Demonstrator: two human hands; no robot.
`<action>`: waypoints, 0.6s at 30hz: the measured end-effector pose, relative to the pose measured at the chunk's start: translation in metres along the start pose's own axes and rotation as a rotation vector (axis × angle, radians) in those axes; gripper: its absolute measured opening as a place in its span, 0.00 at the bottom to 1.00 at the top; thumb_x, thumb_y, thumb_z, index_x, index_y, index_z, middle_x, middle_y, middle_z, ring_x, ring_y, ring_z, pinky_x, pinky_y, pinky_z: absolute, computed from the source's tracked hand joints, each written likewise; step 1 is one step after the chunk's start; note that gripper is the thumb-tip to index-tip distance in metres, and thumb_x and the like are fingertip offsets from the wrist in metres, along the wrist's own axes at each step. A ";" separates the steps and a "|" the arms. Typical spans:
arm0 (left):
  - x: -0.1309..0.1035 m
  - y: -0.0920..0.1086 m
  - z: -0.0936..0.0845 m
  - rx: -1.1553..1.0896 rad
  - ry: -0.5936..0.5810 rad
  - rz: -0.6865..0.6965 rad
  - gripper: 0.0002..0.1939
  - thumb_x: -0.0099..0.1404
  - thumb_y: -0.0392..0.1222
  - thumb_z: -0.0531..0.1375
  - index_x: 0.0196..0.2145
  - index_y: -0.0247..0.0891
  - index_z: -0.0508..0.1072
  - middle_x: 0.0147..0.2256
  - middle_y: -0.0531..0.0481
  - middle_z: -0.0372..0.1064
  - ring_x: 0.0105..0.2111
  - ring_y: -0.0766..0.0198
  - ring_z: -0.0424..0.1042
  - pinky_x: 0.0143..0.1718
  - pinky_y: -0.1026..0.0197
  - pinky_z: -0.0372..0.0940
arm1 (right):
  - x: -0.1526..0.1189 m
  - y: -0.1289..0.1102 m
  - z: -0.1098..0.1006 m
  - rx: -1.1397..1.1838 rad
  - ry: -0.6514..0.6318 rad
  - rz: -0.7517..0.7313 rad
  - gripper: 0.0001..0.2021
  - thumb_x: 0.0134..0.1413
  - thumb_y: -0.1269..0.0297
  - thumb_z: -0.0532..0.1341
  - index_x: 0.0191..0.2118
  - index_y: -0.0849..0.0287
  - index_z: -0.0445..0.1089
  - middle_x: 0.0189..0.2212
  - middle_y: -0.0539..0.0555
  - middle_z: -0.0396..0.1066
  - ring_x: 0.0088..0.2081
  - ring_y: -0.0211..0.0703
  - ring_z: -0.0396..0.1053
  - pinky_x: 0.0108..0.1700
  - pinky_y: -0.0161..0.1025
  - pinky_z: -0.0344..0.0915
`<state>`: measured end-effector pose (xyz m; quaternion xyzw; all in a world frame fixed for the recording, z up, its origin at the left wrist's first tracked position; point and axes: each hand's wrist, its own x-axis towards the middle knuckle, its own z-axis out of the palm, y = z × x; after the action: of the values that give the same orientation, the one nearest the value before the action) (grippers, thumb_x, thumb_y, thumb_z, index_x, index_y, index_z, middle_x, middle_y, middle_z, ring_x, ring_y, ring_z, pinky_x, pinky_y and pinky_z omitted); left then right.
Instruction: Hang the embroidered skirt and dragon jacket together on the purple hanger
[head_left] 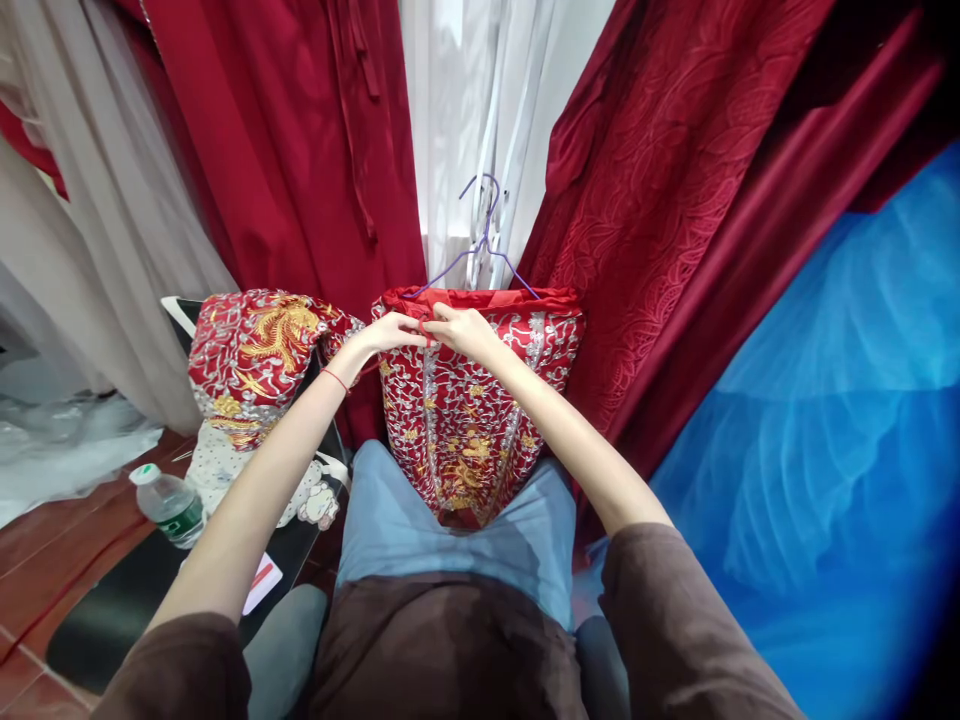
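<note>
A red embroidered skirt [472, 410] with silver and gold patterns hangs in front of my knees from a purple wire hanger [487, 240]. Both hands meet at the left part of its plain red top edge. My left hand [399, 331] has its fingers closed on the cloth there, with a thin red cord round the wrist. Close beside it, my right hand [459, 328] pinches the same edge between thumb and fingers. The fingertips nearly touch, and any small piece between them is too small to make out.
Matching embroidered clothing [255, 350] lies on a black chair [120, 600] at left, above a white spotted bag [217, 465]. A plastic bottle [169, 505] stands there too. Red garments [292, 150] hang behind, and blue tulle [840, 400] fills the right.
</note>
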<state>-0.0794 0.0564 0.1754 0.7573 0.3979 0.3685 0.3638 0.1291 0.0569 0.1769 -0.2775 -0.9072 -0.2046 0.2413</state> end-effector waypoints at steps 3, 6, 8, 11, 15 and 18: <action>-0.002 0.001 0.003 -0.180 0.062 -0.059 0.14 0.46 0.46 0.75 0.27 0.36 0.81 0.25 0.53 0.71 0.23 0.72 0.60 0.25 0.65 0.53 | 0.002 -0.007 0.003 -0.134 -0.012 0.060 0.16 0.73 0.65 0.49 0.51 0.61 0.73 0.42 0.58 0.71 0.34 0.39 0.69 0.31 0.37 0.53; -0.001 0.000 0.014 -0.313 0.216 -0.082 0.13 0.47 0.45 0.74 0.24 0.34 0.78 0.21 0.55 0.64 0.20 0.76 0.53 0.21 0.67 0.46 | 0.006 -0.011 0.008 -0.137 -0.014 0.161 0.16 0.73 0.66 0.47 0.51 0.62 0.70 0.45 0.60 0.73 0.37 0.41 0.71 0.31 0.37 0.54; 0.002 -0.001 0.024 -0.367 0.327 -0.075 0.13 0.50 0.44 0.72 0.23 0.33 0.75 0.19 0.57 0.59 0.19 0.76 0.50 0.20 0.67 0.43 | 0.009 -0.012 0.011 -0.087 0.007 0.249 0.15 0.73 0.65 0.47 0.52 0.61 0.69 0.47 0.60 0.73 0.39 0.42 0.72 0.32 0.36 0.55; 0.009 -0.004 0.040 -0.420 0.440 -0.019 0.11 0.57 0.43 0.68 0.25 0.35 0.73 0.18 0.60 0.52 0.17 0.76 0.47 0.18 0.67 0.41 | 0.014 -0.012 0.014 0.027 0.064 0.374 0.14 0.73 0.63 0.47 0.51 0.60 0.67 0.49 0.60 0.73 0.41 0.45 0.72 0.35 0.36 0.57; 0.020 -0.009 0.050 -0.477 0.556 0.019 0.09 0.66 0.41 0.61 0.29 0.38 0.66 0.18 0.62 0.50 0.16 0.76 0.47 0.18 0.69 0.42 | 0.018 -0.010 0.019 0.163 0.115 0.526 0.12 0.69 0.65 0.48 0.48 0.59 0.66 0.45 0.60 0.75 0.42 0.48 0.72 0.39 0.39 0.60; 0.026 -0.018 0.045 -0.478 0.698 -0.019 0.12 0.70 0.41 0.56 0.29 0.41 0.59 0.19 0.63 0.49 0.15 0.75 0.47 0.18 0.70 0.44 | 0.014 -0.005 0.026 0.231 0.144 0.622 0.11 0.66 0.65 0.48 0.46 0.59 0.66 0.41 0.59 0.75 0.40 0.49 0.70 0.40 0.40 0.62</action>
<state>-0.0370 0.0751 0.1464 0.4776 0.4076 0.6815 0.3759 0.1078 0.0718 0.1630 -0.4967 -0.7768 -0.0360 0.3855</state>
